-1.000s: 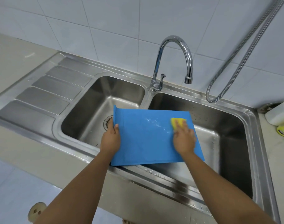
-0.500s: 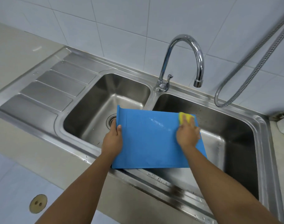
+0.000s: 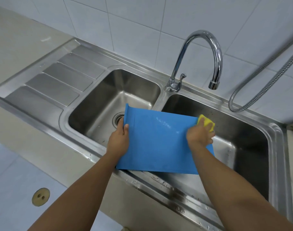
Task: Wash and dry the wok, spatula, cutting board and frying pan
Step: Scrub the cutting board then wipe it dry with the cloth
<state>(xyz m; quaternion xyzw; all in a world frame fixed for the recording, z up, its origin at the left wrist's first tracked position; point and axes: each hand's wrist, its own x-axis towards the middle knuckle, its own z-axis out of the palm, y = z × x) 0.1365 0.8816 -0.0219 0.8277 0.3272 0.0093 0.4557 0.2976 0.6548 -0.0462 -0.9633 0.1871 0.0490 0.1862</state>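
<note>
A blue cutting board [image 3: 155, 144] lies tilted across the divider of a steel double sink [image 3: 276, 147], its near edge on the front rim. My left hand [image 3: 119, 139] grips the board's left edge, thumb on top. At the board's far right corner my right hand [image 3: 200, 135] presses a yellow sponge [image 3: 206, 122] against it. Streaks of foam show on the board's upper middle. The wok, spatula and frying pan are not in view.
A chrome gooseneck tap [image 3: 214, 52] stands behind the divider, spout over the right basin. A metal spray hose [image 3: 262, 87] hangs along the tiled wall at right. A ribbed draining board [image 3: 59, 80] lies left of the basins. The left basin's drain [image 3: 118, 119] is partly hidden.
My right hand has slid the sponge across the board's top from mid-right out to the far right corner. My left hand keeps its hold on the left edge.
</note>
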